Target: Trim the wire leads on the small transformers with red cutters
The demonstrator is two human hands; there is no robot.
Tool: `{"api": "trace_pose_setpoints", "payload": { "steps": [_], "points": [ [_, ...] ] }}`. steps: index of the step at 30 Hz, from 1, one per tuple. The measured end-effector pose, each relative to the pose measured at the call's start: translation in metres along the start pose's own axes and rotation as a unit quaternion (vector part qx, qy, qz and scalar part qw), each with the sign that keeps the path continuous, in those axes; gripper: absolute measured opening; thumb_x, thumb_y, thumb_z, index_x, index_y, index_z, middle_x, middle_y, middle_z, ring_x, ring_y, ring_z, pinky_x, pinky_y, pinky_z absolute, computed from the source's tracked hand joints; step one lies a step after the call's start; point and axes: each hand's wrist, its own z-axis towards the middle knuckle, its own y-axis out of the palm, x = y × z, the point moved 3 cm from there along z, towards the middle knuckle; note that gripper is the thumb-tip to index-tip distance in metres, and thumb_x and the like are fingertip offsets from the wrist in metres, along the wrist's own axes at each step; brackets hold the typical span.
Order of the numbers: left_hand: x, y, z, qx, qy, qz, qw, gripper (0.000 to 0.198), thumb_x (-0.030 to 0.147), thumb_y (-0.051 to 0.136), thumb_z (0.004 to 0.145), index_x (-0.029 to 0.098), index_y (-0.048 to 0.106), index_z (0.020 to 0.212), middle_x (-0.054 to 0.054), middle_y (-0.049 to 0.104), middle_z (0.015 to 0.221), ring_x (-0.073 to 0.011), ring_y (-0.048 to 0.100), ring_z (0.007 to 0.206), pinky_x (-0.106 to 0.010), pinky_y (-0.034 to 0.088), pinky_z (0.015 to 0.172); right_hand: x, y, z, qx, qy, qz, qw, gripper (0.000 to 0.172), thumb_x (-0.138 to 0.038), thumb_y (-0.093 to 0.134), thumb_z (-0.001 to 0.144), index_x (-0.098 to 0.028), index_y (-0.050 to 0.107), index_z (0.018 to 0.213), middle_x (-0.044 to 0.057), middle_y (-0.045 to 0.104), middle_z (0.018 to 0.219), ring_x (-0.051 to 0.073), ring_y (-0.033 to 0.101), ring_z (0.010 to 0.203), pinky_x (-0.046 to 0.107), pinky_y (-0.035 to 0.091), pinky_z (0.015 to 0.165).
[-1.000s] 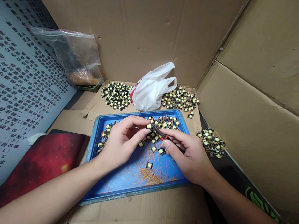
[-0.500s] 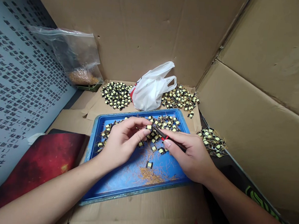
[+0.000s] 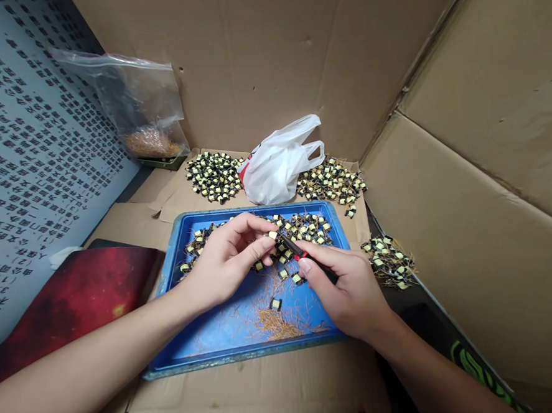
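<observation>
Between the thumb and fingers of my left hand is a small yellow-wrapped coil with black ends. My right hand is closed around a slim black-and-red hand tool, its tip at the coil's right side. Whether the tip touches the coil or its wires I cannot tell. Both hands are above a blue tray. Many similar coils with thin wires are heaped in its far half. One loose coil lies nearer, beside a pile of copper-coloured wire clippings.
Behind the tray, a white plastic bag stands between a left coil heap and a right coil heap. Another pile of coils lies right. A clear bag holds wire bits. Cardboard walls rise behind and right.
My right hand and the tool have shifted slightly left. The left hand keeps its pinch on the coil, nearly in the same place. The tray's contents look the same.
</observation>
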Motion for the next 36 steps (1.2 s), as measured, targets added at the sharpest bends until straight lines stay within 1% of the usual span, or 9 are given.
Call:
{"api": "trace_pose_setpoints", "payload": {
  "steps": [3,6,8,14,18,25,28,32,36],
  "points": [
    [-0.002,0.000,0.001,0.004,-0.006,-0.006,1.000,0.023,0.035,0.077,0.097,0.018,0.068,0.110,-0.001,0.071,0.080,-0.0128,0.067,0.065,-0.025,0.055,0.065,0.001,0.001,0.000,0.014,0.015,0.009,1.000,0.035,-0.026,0.062,0.099,-0.019,0.081,0.127,0.010,0.084,0.115,0.026,0.082,0.101,0.042,0.066,0.095],
    [-0.003,-0.001,0.003,0.021,-0.007,-0.010,1.000,0.025,0.036,0.078,0.096,0.018,0.068,0.111,-0.001,0.070,0.081,-0.0127,0.067,0.066,-0.025,0.057,0.066,0.004,0.001,-0.001,0.005,0.048,0.046,0.998,0.036,-0.029,0.062,0.100,-0.019,0.080,0.130,0.008,0.085,0.092,0.025,0.081,0.090,0.042,0.067,0.089],
    [-0.003,-0.003,0.004,0.037,-0.006,-0.010,0.999,0.026,0.036,0.079,0.095,0.018,0.068,0.110,-0.001,0.069,0.082,-0.0124,0.066,0.067,-0.024,0.057,0.066,0.007,0.002,-0.002,-0.009,0.073,0.081,0.994,0.038,-0.030,0.062,0.100,-0.021,0.078,0.134,0.006,0.082,0.083,0.023,0.080,0.082,0.040,0.067,0.083],
    [-0.003,-0.004,0.003,0.047,0.004,0.007,0.999,0.023,0.033,0.081,0.093,0.019,0.072,0.110,-0.002,0.071,0.090,-0.0125,0.066,0.069,-0.025,0.057,0.067,0.013,0.006,-0.003,-0.023,0.119,0.164,0.979,0.041,-0.032,0.065,0.100,-0.021,0.076,0.138,0.007,0.082,0.087,0.018,0.074,0.070,0.034,0.065,0.068],
    [-0.003,-0.003,0.001,0.043,0.013,0.031,0.999,0.024,0.032,0.080,0.094,0.019,0.073,0.111,-0.004,0.072,0.094,-0.0139,0.066,0.072,-0.027,0.058,0.069,0.012,0.007,-0.001,-0.020,0.127,0.177,0.976,0.041,-0.032,0.066,0.097,-0.019,0.077,0.135,0.007,0.082,0.086,0.018,0.073,0.071,0.034,0.064,0.067],
    [-0.003,-0.004,-0.004,0.033,0.058,0.114,0.991,0.020,0.031,0.073,0.099,0.022,0.073,0.116,-0.006,0.073,0.106,-0.0149,0.068,0.079,-0.028,0.058,0.075,0.008,0.005,-0.001,-0.024,0.126,0.175,0.976,0.041,-0.031,0.065,0.096,-0.018,0.078,0.133,0.007,0.080,0.084,0.016,0.069,0.065,0.032,0.061,0.064],
    [-0.004,-0.005,-0.005,0.041,0.065,0.138,0.987,0.020,0.032,0.074,0.099,0.023,0.074,0.117,-0.007,0.074,0.109,-0.0160,0.070,0.083,-0.029,0.058,0.078,0.007,0.004,-0.001,-0.025,0.119,0.161,0.979,0.041,-0.030,0.064,0.097,-0.018,0.078,0.133,0.005,0.079,0.082,0.015,0.066,0.061,0.032,0.060,0.064],
    [-0.002,-0.005,-0.004,0.043,0.051,0.130,0.989,0.020,0.032,0.077,0.097,0.022,0.077,0.114,-0.007,0.077,0.108,-0.0184,0.071,0.089,-0.029,0.057,0.079,0.005,0.000,-0.001,-0.031,0.094,0.096,0.990,0.040,-0.032,0.061,0.099,-0.020,0.079,0.134,0.004,0.077,0.079,0.015,0.065,0.060,0.031,0.057,0.061],
    [-0.001,-0.004,-0.002,0.029,0.023,0.064,0.997,0.018,0.031,0.079,0.095,0.020,0.078,0.109,-0.005,0.077,0.095,-0.0150,0.068,0.076,-0.026,0.056,0.070,0.004,-0.003,0.001,-0.039,0.078,0.039,0.995,0.041,-0.033,0.059,0.100,-0.017,0.079,0.132,0.007,0.080,0.087,0.017,0.066,0.063,0.033,0.057,0.063]
  ]
}}
